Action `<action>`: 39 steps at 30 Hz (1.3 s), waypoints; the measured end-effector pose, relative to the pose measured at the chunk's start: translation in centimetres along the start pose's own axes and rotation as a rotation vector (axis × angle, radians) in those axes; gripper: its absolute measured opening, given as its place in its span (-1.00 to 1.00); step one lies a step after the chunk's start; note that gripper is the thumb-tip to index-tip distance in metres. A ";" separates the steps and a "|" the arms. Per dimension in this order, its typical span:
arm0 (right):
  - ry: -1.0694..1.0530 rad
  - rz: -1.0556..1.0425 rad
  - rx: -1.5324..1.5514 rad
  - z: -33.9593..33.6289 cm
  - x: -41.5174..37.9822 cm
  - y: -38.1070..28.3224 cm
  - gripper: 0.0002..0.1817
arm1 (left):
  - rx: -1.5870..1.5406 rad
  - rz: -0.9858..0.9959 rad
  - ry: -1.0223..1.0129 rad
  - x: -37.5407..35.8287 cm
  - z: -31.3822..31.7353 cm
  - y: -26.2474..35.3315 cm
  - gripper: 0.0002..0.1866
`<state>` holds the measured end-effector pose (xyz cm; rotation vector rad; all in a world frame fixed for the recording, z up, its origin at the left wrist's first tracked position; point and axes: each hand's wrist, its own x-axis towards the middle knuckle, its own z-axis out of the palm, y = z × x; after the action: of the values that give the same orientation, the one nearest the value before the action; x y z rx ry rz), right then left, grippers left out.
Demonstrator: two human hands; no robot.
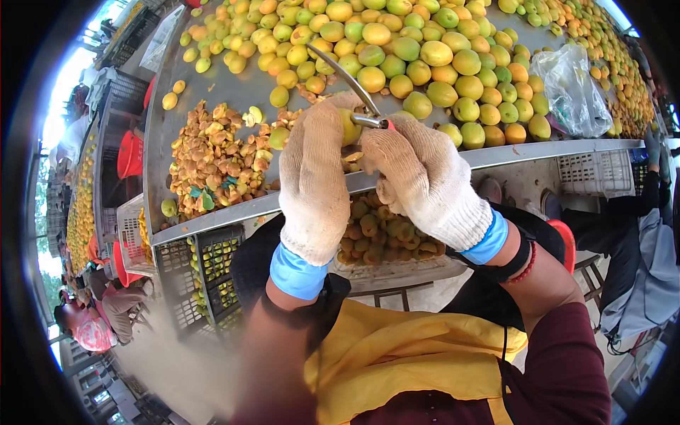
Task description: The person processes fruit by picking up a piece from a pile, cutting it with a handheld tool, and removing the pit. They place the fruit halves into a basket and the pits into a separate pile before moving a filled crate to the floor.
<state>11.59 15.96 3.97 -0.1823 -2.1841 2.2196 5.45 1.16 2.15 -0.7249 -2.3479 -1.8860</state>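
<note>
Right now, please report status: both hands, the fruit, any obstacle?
Left gloved hand grips small yellow-green fruit. Right gloved hand holds thin metal blade against it. Nothing between the hands.

A fruit-processing yard: a metal table (234,92) heaped with fruit (425,57), crates (212,276) beneath

A metal table (234,88) bears heaped apricots (425,49), a pit pile (212,156) and a plastic bag (574,88).

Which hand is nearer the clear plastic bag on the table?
Right. The right hand, gripping the knife, lies closer to the plastic bag; the left hand, holding a fruit, is farther left.
</note>
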 end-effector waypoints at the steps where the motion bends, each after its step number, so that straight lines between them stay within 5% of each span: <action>1: -0.023 0.026 -0.031 -0.1 -0.1 -0.2 -0.56 | 0.000 0.000 0.002 0.0 -0.4 -0.3 -0.66; 3: -0.072 0.067 -0.012 -0.2 -0.2 -0.3 -0.53 | 0.438 0.407 0.008 0.1 -0.8 -1.1 -0.67; 4: -0.118 0.111 0.007 -0.3 -0.2 -0.3 -0.51 | 0.434 0.415 0.010 -0.2 -0.6 -1.0 -0.67; 6: -0.136 0.131 0.010 -0.3 -0.4 -0.8 -0.46 | -0.131 -0.026 0.063 -1.3 -0.2 -0.6 -0.72; 7: -0.149 0.202 0.063 -0.2 -0.4 -0.8 -0.45 | 0.101 0.091 -0.010 -1.1 -0.9 -0.1 -0.74; 12: -0.381 0.442 0.133 -1.7 0.2 -0.5 -0.29 | 0.222 0.179 -0.101 -0.8 -1.6 -0.3 -0.75; 13: -0.437 0.546 0.262 -2.0 0.4 -0.2 -0.21 | 0.333 0.196 -0.102 -0.8 -1.7 0.0 -0.76; 14: -0.619 0.470 0.702 -2.0 0.6 2.2 -0.22 | 0.334 0.192 -0.100 -0.8 -1.6 -0.3 -0.76; 16: -0.176 0.760 0.972 0.3 0.2 0.4 -0.28 | -0.753 -0.365 -0.070 -0.6 -0.7 -0.9 -0.70; 17: -0.181 0.761 0.971 0.2 0.3 0.8 -0.28 | -0.362 -0.108 0.004 -0.6 0.3 -0.8 -0.54; 18: -0.532 0.553 0.977 -0.1 0.4 1.2 -0.33 | -0.358 -0.105 0.008 -0.3 0.1 -0.7 -0.54; 19: -0.876 0.327 0.961 -0.3 0.6 1.2 -0.38 | -0.684 -0.262 -0.006 0.0 -0.3 -0.5 -0.47; 20: -0.268 0.407 0.755 -1.1 0.2 0.6 -0.48 | -1.010 -0.418 -0.021 0.4 -0.7 -0.4 -0.41; 22: -0.335 0.089 0.128 -4.0 0.6 -0.2 -0.55 | -1.038 -0.243 -0.159 0.8 -1.2 -1.3 -0.37; 23: -0.251 0.079 0.087 -3.4 0.3 0.7 -0.39 | -1.004 -0.229 -0.127 0.9 -1.2 -1.4 -0.36; 24: -0.244 0.247 0.364 -2.7 -0.2 0.8 -0.43 | -0.969 -0.217 -0.096 1.0 -1.2 -1.4 -0.35; 26: -0.205 0.251 0.177 -1.0 -1.2 0.0 -0.47 | -1.003 -0.281 0.021 0.8 -0.5 -0.4 -0.30; 28: -0.277 0.302 0.208 -1.0 -1.0 0.3 -0.50 | -1.020 -0.271 -0.153 0.5 -0.5 -0.9 -0.25; 35: -0.266 0.314 0.170 -0.5 -1.2 -0.3 -0.50 | -1.011 -0.279 -0.039 0.0 0.2 0.2 -0.16; 39: -0.248 0.190 -0.127 -1.0 -1.2 -0.7 -0.44 | -0.998 -0.253 -0.114 0.1 -0.3 -0.4 -0.11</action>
<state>12.79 16.90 4.74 -0.1275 -2.5384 2.3106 5.13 0.82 1.85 -0.5656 -1.4458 -3.2030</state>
